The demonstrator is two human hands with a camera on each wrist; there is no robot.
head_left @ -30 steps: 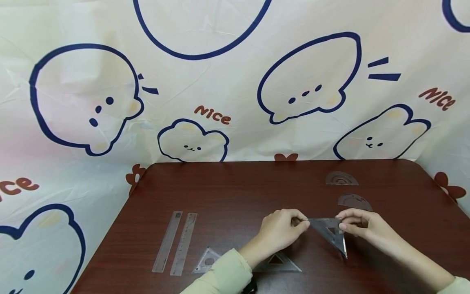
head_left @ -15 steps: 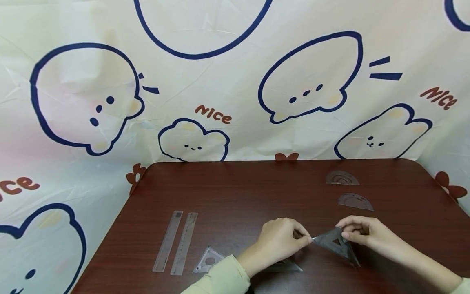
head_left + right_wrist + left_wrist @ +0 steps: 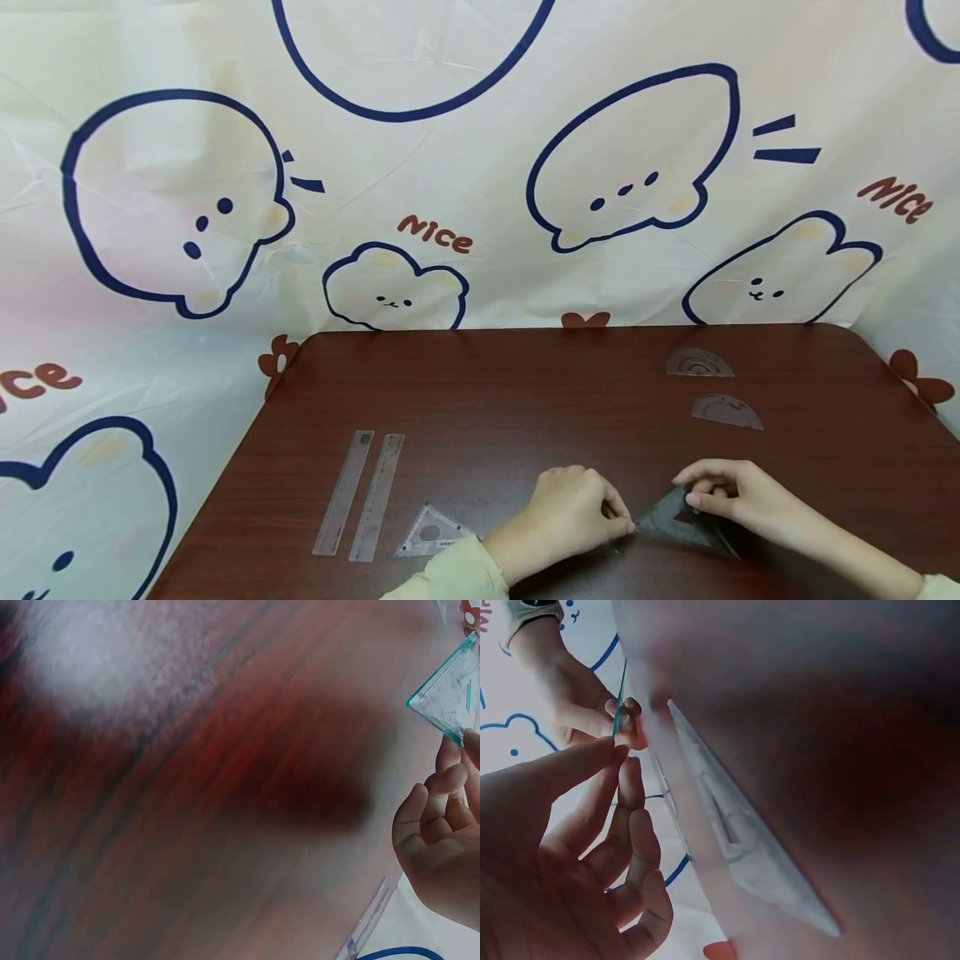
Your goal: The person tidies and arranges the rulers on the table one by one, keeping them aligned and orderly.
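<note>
A clear set square [image 3: 667, 518] with a triangular cut-out is held between both hands, tilted close over the brown table. My left hand [image 3: 576, 515] pinches its left corner between thumb and forefinger. With thumb and fingers, my right hand [image 3: 738, 497] pinches its upper right part. The right wrist view shows the set square [image 3: 454, 694] with greenish edges, and in the left wrist view it appears nearly edge-on. Another set square [image 3: 742, 840] lies flat on the table below my left hand; in the head view that hand hides most of it.
Two clear rulers [image 3: 342, 493] lie side by side at the left of the table [image 3: 487, 383]. A small set square [image 3: 432, 531] with a round hole lies near my left sleeve. Two protractors [image 3: 726, 412] lie at the back right. A printed cloth [image 3: 480, 167] hangs behind.
Both hands have come down toward the near side with the set square. It has turned and tilted between them. The left hand now covers more of the set square lying beneath it.
</note>
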